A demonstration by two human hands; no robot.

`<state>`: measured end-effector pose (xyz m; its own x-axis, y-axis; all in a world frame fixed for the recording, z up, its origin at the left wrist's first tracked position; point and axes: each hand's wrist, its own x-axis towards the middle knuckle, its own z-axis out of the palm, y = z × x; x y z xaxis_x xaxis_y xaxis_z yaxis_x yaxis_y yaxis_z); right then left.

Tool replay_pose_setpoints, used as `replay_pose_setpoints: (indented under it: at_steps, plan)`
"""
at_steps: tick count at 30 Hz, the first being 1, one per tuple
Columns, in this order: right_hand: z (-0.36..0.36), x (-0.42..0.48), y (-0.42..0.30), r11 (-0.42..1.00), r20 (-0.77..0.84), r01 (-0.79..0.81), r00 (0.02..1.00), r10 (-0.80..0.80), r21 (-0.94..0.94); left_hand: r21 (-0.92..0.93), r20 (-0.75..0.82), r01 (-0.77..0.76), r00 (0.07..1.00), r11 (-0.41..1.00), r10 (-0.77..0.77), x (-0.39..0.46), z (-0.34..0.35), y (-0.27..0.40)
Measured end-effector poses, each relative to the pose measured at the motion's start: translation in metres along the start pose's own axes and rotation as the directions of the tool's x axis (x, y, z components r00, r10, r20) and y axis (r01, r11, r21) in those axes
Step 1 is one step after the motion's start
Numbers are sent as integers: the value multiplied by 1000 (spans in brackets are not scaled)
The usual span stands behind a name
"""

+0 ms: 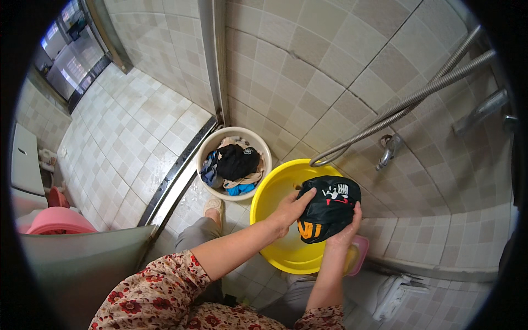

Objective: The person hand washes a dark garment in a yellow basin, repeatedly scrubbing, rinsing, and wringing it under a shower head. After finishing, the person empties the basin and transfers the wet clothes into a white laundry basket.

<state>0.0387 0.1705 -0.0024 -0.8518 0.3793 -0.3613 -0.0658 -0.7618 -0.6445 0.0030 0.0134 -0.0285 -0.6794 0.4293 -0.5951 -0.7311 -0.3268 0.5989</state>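
Observation:
Both of my hands grip a bunched black garment (330, 210) with white, red and orange printing, held up over a big yellow plastic basin (270, 194). My left hand (291, 210) pinches its left edge, thumb on top. On the right side, my right hand (348, 229) cups it from below, with the fingers partly hidden. Light shows on the yellow basin's inner wall; how much water it holds I cannot tell. Just beyond stands a cream basin (201, 159) heaped with clothes (237, 163), black, blue and beige.
A metal shower hose (396, 103) droops to the yellow basin's far rim. A small tap (387, 152) juts from the tiled wall. A pink-edged soap box (359, 255) sits by the basin. At left are a raised door sill (177, 177), a glass panel (82, 264) and a pink basin (62, 220).

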Motion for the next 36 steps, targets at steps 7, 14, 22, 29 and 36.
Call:
replay_pose_setpoints:
  at_steps: [7, 14, 22, 29, 36]
  plan:
    - [-10, -12, -8, 954, 366, 186, 926, -90, -235, -341, 332, 282, 929, 897, -166, -11, 11, 7]
    - [-12, -8, -13, 430, 582, 580, 800, -144, -691, -419, 216, 117, 976, 901, -26, -14, 13, 3]
    - [-5, -7, 7, 810, 360, 376, 907, -221, -450, -270, 106, -32, 992, 962, 63, -21, 26, 10]
    - [-11, -23, 2, 966, 177, -82, 976, 128, -245, -217, 179, 105, 982, 971, -66, -24, 24, 15]
    - [1, -14, 8, 957, -65, -21, 998, 2, -289, -201, 24, -88, 995, 976, 95, -12, 23, 4]
